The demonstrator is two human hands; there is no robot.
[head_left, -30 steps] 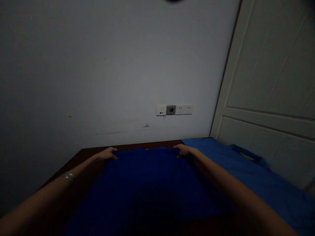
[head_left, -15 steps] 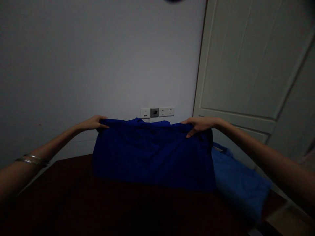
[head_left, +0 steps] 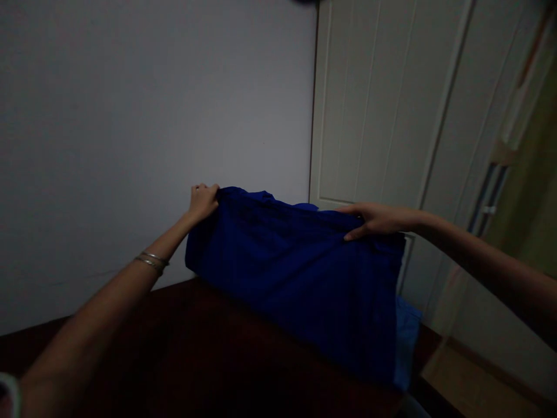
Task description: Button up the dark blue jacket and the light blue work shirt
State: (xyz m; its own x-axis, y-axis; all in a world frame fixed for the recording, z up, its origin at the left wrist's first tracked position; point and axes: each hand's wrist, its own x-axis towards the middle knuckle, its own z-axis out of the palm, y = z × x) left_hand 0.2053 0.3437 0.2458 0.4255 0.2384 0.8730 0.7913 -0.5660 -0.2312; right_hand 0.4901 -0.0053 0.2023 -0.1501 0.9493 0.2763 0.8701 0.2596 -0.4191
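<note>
Swung doorward, the blue cloth hangs over the desk, its top edge pinched between closed fingers of left hand and right hand; levelling both should limit creases.

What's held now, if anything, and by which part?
Dark blue cloth, by its upper edge: left grip at the left end, right grip short of the right end.

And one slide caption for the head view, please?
Left hand and right hand hold a dark blue cloth over a dark red tabletop.
</note>
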